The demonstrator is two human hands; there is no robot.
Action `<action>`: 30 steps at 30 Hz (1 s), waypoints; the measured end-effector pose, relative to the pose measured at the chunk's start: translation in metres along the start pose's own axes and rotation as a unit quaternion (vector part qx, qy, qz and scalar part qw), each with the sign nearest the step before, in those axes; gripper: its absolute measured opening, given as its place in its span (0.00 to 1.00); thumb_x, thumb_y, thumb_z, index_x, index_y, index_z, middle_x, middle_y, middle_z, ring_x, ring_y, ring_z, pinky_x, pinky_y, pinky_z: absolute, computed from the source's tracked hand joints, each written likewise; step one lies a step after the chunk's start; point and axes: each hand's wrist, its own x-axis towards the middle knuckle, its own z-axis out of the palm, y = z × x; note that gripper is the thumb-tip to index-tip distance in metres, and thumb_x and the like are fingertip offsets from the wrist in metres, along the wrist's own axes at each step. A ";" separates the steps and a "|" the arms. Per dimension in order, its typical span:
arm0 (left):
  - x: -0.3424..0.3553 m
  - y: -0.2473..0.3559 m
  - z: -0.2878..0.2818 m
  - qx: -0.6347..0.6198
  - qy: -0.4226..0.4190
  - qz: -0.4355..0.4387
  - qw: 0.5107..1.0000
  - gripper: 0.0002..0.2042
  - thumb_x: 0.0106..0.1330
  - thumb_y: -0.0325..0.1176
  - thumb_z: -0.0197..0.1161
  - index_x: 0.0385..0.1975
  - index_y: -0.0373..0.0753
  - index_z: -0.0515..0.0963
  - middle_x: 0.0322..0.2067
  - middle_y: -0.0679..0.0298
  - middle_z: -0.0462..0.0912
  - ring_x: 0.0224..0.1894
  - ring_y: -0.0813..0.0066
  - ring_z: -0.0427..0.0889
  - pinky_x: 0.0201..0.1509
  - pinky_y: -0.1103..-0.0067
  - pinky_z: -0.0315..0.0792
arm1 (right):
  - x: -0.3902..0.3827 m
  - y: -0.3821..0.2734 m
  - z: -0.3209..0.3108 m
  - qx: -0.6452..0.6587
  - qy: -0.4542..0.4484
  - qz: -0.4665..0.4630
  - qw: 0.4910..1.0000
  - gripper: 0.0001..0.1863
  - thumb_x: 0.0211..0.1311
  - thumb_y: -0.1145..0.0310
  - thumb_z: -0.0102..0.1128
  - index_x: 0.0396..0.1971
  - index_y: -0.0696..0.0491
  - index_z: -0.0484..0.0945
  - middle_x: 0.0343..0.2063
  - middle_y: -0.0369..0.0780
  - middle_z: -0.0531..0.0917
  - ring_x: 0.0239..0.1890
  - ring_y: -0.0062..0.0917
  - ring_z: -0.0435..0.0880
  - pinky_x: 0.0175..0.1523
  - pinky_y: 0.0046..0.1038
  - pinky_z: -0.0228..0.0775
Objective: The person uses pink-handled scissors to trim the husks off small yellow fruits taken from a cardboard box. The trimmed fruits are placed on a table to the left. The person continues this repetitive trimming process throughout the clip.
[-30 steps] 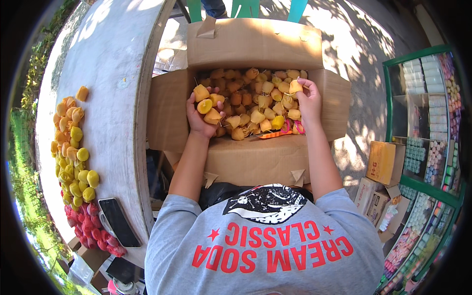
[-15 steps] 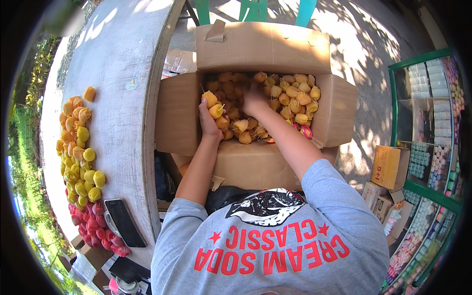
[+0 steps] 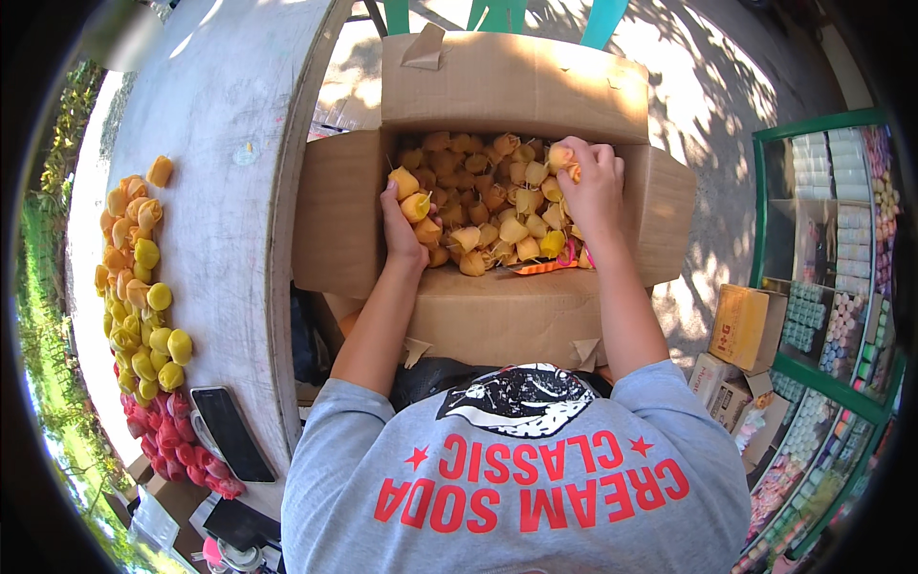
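An open cardboard box (image 3: 507,311) in front of me is filled with yellow and orange artificial flower buds (image 3: 513,230), thin wire ends sticking out of some. At the box's left side, my left hand (image 3: 405,230) curls around a few yellow-orange buds (image 3: 416,207). Its fingers are partly hidden behind them. Over on the right side, my right hand (image 3: 595,187) grips an orange rosebud (image 3: 561,157) between thumb and fingers, just above the pile. An orange striped strip (image 3: 545,269) and a pink looped thing (image 3: 571,254) lie at the near edge of the buds.
The long pale table (image 3: 225,191) at left bears orange, yellow and red flower heads (image 3: 172,435) and a black phone (image 3: 232,433). Small boxes (image 3: 748,327) stand at right, before a green-framed shelf (image 3: 765,230) of rolls. Teal chair parts (image 3: 497,15) show beyond the box.
My right hand has moved from the middle of the pile to the box's right side, now holding an orange rosebud. My left hand stays at the left side with its buds.
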 end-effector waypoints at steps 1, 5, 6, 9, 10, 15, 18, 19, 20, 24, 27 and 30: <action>0.000 -0.001 0.000 0.003 0.000 0.003 1.000 0.23 0.66 0.59 0.52 0.39 0.42 0.70 0.29 0.65 0.75 0.27 0.77 0.77 0.26 0.77 0.73 | 0.001 0.010 -0.004 -0.038 0.017 -0.011 0.999 0.22 0.50 0.72 0.66 0.47 0.41 0.76 0.42 0.39 0.74 0.47 0.37 0.73 0.50 0.38 0.72; 0.003 -0.002 0.001 0.007 0.008 -0.010 1.000 0.22 0.66 0.58 0.52 0.39 0.42 0.70 0.29 0.65 0.75 0.27 0.76 0.78 0.26 0.77 0.74 | 0.002 0.005 -0.009 -0.100 0.045 -0.059 0.992 0.16 0.53 0.71 0.64 0.44 0.48 0.79 0.44 0.39 0.76 0.48 0.35 0.74 0.51 0.36 0.69; 0.003 -0.002 0.000 0.009 0.005 -0.010 1.000 0.22 0.66 0.58 0.52 0.39 0.42 0.70 0.29 0.65 0.75 0.27 0.76 0.78 0.25 0.77 0.74 | 0.002 -0.001 0.003 -0.067 0.025 -0.076 0.995 0.15 0.53 0.70 0.64 0.44 0.48 0.80 0.42 0.39 0.78 0.48 0.34 0.74 0.52 0.35 0.68; 0.004 -0.002 -0.006 0.018 0.013 -0.002 1.000 0.22 0.66 0.58 0.52 0.39 0.42 0.70 0.29 0.65 0.76 0.27 0.76 0.79 0.25 0.78 0.74 | -0.004 -0.035 0.045 -0.022 -0.080 -0.142 0.986 0.14 0.53 0.66 0.64 0.42 0.48 0.81 0.36 0.37 0.82 0.48 0.30 0.75 0.54 0.33 0.63; 0.006 -0.003 -0.005 0.023 0.014 -0.001 1.000 0.22 0.66 0.58 0.52 0.39 0.42 0.70 0.29 0.65 0.76 0.27 0.76 0.79 0.25 0.78 0.74 | -0.004 -0.043 0.060 -0.078 -0.141 -0.133 0.978 0.15 0.54 0.64 0.63 0.43 0.47 0.81 0.37 0.37 0.83 0.50 0.31 0.75 0.56 0.35 0.61; 0.008 -0.005 -0.005 0.062 -0.001 -0.004 0.998 0.23 0.65 0.60 0.52 0.40 0.44 0.72 0.30 0.67 0.76 0.29 0.77 0.77 0.29 0.76 0.73 | 0.004 -0.051 0.141 -0.201 -0.290 -0.091 0.931 0.15 0.54 0.65 0.59 0.43 0.43 0.82 0.42 0.37 0.85 0.53 0.32 0.75 0.61 0.38 0.53; 0.007 -0.004 -0.007 0.063 0.003 -0.010 0.998 0.23 0.64 0.60 0.53 0.40 0.45 0.72 0.31 0.67 0.76 0.29 0.76 0.77 0.29 0.76 0.73 | 0.012 -0.053 0.133 -0.149 -0.327 -0.044 0.932 0.15 0.55 0.69 0.56 0.43 0.42 0.82 0.41 0.37 0.86 0.54 0.30 0.74 0.64 0.37 0.50; 0.007 -0.004 -0.008 0.064 0.008 -0.010 0.998 0.23 0.64 0.60 0.53 0.40 0.45 0.72 0.31 0.67 0.76 0.29 0.77 0.77 0.29 0.76 0.73 | 0.014 -0.054 0.128 -0.146 -0.331 -0.043 0.931 0.14 0.56 0.68 0.57 0.43 0.42 0.81 0.41 0.37 0.86 0.55 0.30 0.74 0.65 0.36 0.49; 0.005 -0.005 -0.005 0.064 0.010 -0.013 0.998 0.23 0.63 0.60 0.53 0.40 0.45 0.72 0.31 0.67 0.76 0.29 0.77 0.77 0.29 0.76 0.73 | 0.016 -0.053 0.122 -0.144 -0.334 -0.040 0.931 0.14 0.56 0.67 0.57 0.43 0.41 0.81 0.40 0.37 0.86 0.57 0.29 0.74 0.65 0.35 0.49; 0.003 -0.006 -0.006 0.059 0.016 -0.014 0.998 0.24 0.63 0.61 0.54 0.40 0.45 0.72 0.31 0.68 0.76 0.29 0.77 0.77 0.28 0.76 0.73 | 0.007 -0.039 0.093 0.211 -0.245 0.049 0.945 0.13 0.58 0.60 0.65 0.42 0.46 0.80 0.38 0.37 0.85 0.51 0.25 0.77 0.59 0.28 0.61; 0.008 -0.004 -0.003 0.037 0.020 -0.022 0.999 0.23 0.63 0.61 0.53 0.39 0.45 0.72 0.31 0.68 0.76 0.29 0.77 0.77 0.28 0.76 0.73 | 0.009 -0.029 0.076 0.576 -0.289 0.148 0.750 0.14 0.62 0.60 0.66 0.42 0.49 0.76 0.37 0.32 0.81 0.43 0.18 0.78 0.51 0.23 0.69; 0.005 -0.002 -0.003 0.028 0.013 -0.032 0.999 0.23 0.64 0.60 0.52 0.40 0.45 0.72 0.31 0.68 0.76 0.28 0.77 0.76 0.28 0.75 0.74 | 0.001 -0.027 0.058 0.686 -0.348 0.167 0.616 0.12 0.65 0.61 0.63 0.43 0.47 0.74 0.41 0.31 0.79 0.45 0.17 0.78 0.54 0.25 0.69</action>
